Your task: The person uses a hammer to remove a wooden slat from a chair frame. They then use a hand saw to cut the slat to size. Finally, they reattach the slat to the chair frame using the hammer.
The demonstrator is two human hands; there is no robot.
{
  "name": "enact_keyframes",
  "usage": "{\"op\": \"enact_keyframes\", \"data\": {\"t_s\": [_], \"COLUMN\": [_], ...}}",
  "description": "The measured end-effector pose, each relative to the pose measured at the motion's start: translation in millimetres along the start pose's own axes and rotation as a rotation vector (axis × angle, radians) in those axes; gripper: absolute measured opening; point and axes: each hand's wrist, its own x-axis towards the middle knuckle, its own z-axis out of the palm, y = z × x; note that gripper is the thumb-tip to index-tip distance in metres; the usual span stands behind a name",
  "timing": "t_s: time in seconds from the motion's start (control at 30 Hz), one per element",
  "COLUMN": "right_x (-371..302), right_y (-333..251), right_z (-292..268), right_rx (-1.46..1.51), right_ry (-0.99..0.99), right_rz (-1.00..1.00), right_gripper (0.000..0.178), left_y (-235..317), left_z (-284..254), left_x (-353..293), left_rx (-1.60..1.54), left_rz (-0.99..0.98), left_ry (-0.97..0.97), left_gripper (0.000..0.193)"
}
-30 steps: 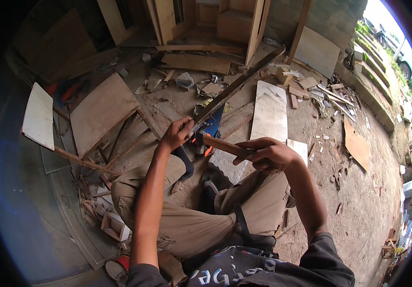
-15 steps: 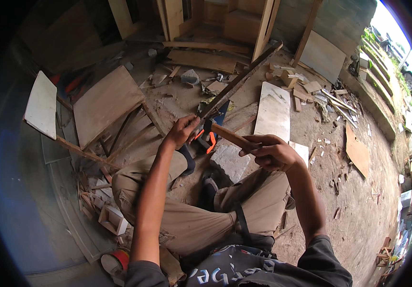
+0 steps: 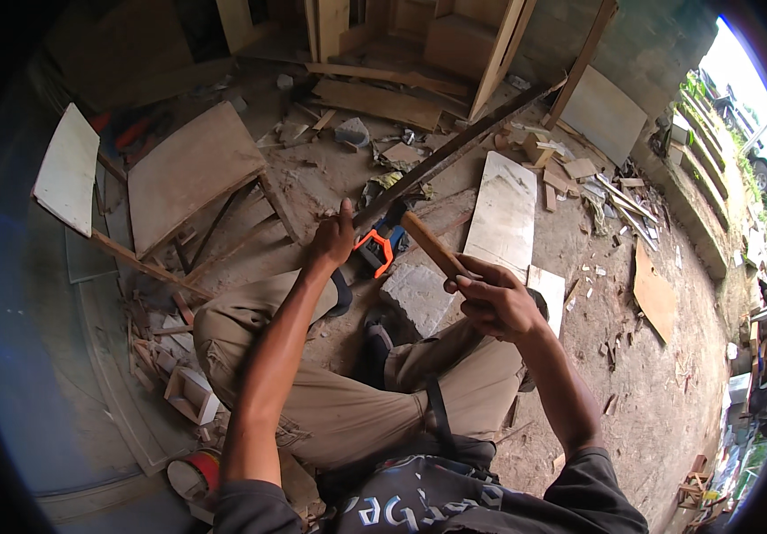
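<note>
My left hand [image 3: 334, 238] is closed around the near end of a long, narrow, dark wooden strip [image 3: 463, 142], which slants away to the far right. Its far end is raised beyond my feet. In my right hand [image 3: 499, 296] is a hammer, gripped by its light wooden handle [image 3: 437, 247]. The hammer's head end points at the strip, just right of my left hand; the dark head is hard to make out here. Below the strip, a handsaw with an orange and black handle [image 3: 376, 253] lies on the ground beside a rough grey concrete block [image 3: 417, 298].
A pale board [image 3: 499, 214] lies right of the strip, with wood offcuts [image 3: 570, 173] beyond it. On the left stand a tilted wooden panel [image 3: 192, 178] and a white panel [image 3: 67, 169]. A red-sided round tin [image 3: 192, 476] sits at lower left. Wooden cabinet frames stand at the back.
The strip's far end has swung to the right. The hammer has turned more upright, its head end moving up and right, away from my left hand. Both hands keep their holds.
</note>
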Motion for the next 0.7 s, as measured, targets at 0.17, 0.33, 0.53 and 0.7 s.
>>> {"op": "enact_keyframes", "data": {"t_s": [0.17, 0.33, 0.53, 0.7], "right_x": [9.1, 17.0, 12.8, 22.2], "right_y": [14.6, 38.3, 51.7, 71.9], "right_z": [-1.1, -11.7, -25.5, -14.7], "right_rx": [-0.055, -0.509, -0.883, -0.836], "right_ry": [-0.019, 0.054, 0.106, 0.156], "right_rz": [0.013, -0.055, -0.174, -0.336], "right_gripper": [0.058, 0.053, 0.05, 0.048], "left_y": [8.5, 8.0, 118.1, 165.3], "left_z": [-23.7, -36.0, -26.4, -32.3], "left_x": [0.1, 7.1, 7.2, 6.2], "left_rx": [0.031, 0.45, -0.787, -0.76], "left_rz": [-0.06, -0.036, 0.427, 0.365], "left_ry": [-0.285, -0.443, -0.045, -0.13], "left_gripper": [0.08, 0.08, 0.08, 0.065]}}
